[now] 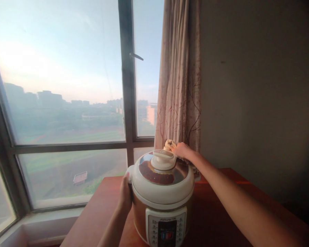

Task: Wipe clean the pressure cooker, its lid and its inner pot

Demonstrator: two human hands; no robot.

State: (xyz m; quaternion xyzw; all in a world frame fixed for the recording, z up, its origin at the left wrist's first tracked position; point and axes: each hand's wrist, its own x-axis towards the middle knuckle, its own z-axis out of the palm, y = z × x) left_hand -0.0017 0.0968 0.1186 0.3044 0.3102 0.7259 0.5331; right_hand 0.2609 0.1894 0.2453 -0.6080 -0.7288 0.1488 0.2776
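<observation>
The electric cooker point(162, 204) is standing nearer the counter's point(105, 195) left edge than its right, lid point(159, 194) on. The right hand's point(182, 151) fingers are clamping a bunched cloth point(169, 143) behind the knob point(162, 158). The left hand point(125, 195) is touching the side handle point(129, 169); I cannot tell its hidden fingers' grip. Work is seemingly progressing; the remainder isn't showing.

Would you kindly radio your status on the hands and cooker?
Left hand at side handle of cooker; right hand gripping pale cloth behind lid knob. Cooker upright on table. Knob partly hides cloth.
</observation>
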